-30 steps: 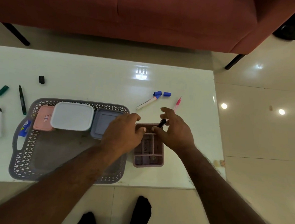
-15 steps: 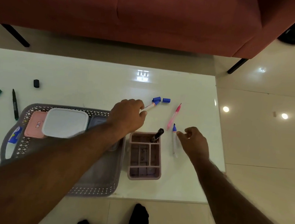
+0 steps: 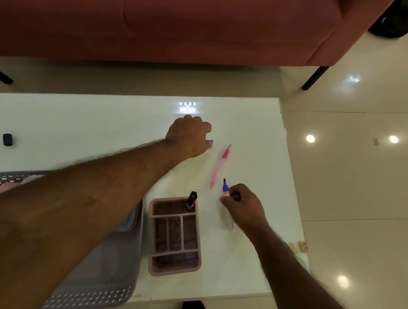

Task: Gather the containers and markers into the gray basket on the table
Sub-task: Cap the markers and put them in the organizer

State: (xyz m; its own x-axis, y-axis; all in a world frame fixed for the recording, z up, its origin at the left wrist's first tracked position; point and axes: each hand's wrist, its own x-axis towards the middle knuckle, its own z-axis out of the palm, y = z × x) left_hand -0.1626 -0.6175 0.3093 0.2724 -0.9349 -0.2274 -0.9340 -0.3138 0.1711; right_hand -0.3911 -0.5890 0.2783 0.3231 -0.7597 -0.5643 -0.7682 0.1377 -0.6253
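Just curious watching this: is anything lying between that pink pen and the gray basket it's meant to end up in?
Yes. The pink organizer, with a black marker standing in it, sits on the table between the pink pen and the gray basket. The left forearm also stretches across the basket.

gray basket (image 3: 102,293) mostly hidden, arm across
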